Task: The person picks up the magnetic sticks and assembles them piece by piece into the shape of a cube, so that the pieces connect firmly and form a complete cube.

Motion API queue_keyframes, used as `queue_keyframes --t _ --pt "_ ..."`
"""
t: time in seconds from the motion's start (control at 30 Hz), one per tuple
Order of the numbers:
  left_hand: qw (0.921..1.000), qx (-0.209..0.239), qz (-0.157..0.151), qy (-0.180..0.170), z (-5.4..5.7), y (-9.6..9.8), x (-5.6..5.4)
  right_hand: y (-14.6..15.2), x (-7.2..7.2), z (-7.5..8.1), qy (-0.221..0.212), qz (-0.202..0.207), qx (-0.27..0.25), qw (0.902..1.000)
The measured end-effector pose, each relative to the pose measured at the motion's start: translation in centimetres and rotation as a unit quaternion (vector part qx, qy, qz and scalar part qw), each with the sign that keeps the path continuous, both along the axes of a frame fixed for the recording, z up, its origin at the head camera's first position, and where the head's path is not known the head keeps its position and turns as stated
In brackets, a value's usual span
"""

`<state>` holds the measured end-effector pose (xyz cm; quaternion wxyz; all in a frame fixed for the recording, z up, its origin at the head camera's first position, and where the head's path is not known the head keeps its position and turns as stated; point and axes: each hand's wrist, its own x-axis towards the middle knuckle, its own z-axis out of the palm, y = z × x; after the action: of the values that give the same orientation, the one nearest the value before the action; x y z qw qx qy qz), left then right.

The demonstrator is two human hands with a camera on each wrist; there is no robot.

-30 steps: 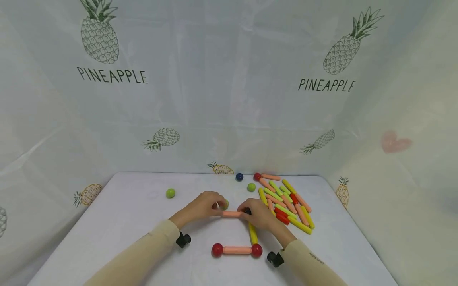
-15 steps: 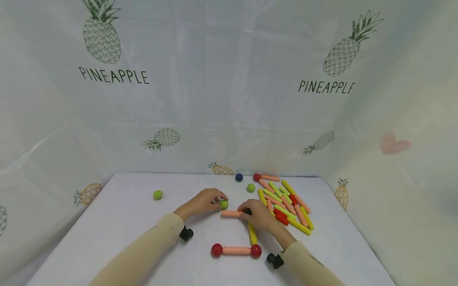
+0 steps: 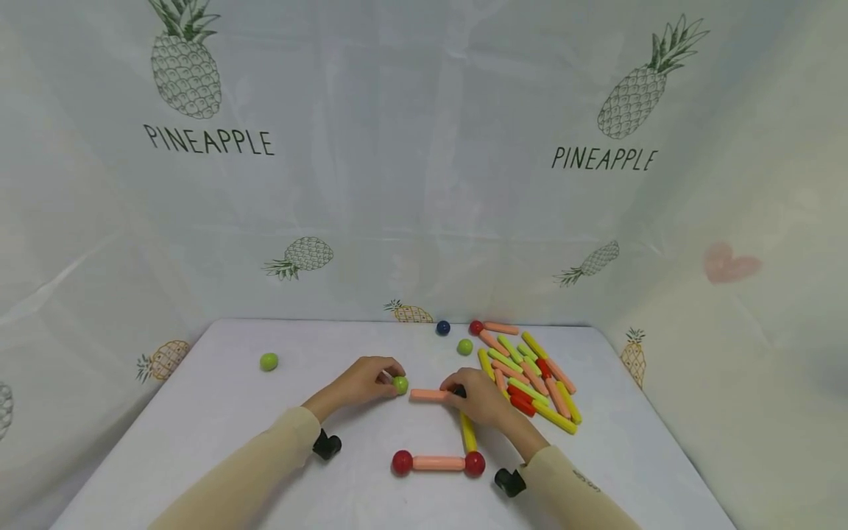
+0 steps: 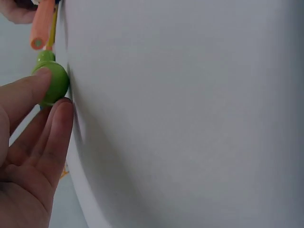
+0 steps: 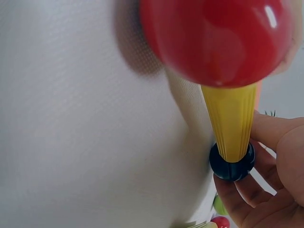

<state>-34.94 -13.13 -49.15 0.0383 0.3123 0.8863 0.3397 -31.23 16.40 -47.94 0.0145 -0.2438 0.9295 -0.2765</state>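
My left hand point(image 3: 367, 380) pinches a green ball point(image 3: 400, 385) between thumb and fingers. The ball sits a short gap left of an orange stick point(image 3: 427, 395). In the left wrist view, that stick's open end point(image 4: 38, 43) faces the green ball point(image 4: 58, 81). My right hand point(image 3: 482, 396) grips a dark blue ball point(image 5: 232, 164) at the stick's other end. From this ball a yellow stick point(image 3: 468, 433) runs toward me to a red ball point(image 3: 474, 464). A nearer orange stick point(image 3: 439, 463) links that red ball to a second red ball point(image 3: 402, 462).
Loose orange, yellow, green and red sticks point(image 3: 530, 375) lie in a group on the right. Behind them are a red ball point(image 3: 476, 327), a green ball point(image 3: 465, 347) and a blue ball point(image 3: 443, 327). Another green ball point(image 3: 268, 361) lies far left on the white table point(image 3: 199, 412).
The left hand has left the orange stick's end and shifted left with the green ball. The lone green ball has rolled left across the table. The right hand stays in place.
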Motion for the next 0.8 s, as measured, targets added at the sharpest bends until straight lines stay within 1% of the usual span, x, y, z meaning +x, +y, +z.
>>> queue_keyframes --t 0.17,0.3,0.43,0.7,0.8 --pt "0.9997 0.013 -0.001 -0.02 0.0 -0.1 1.4 -0.1 0.0 0.1 -0.002 0.0 0.0 1.0" --pt "0.9994 0.018 -0.003 -0.028 0.0 0.1 2.1 -0.3 0.0 0.0 0.001 -0.002 0.004 1.0" --pt "0.9995 0.018 0.001 -0.027 0.1 0.3 2.3 -0.3 0.0 0.0 0.003 -0.005 0.009 0.9999" --pt "0.9995 0.018 0.008 -0.027 0.1 0.5 2.3 -0.3 0.2 -0.1 -0.004 -0.011 0.006 0.9999" --pt "0.9996 0.016 0.009 -0.024 0.1 0.5 2.4 -0.3 0.2 -0.1 -0.001 -0.007 0.005 1.0"
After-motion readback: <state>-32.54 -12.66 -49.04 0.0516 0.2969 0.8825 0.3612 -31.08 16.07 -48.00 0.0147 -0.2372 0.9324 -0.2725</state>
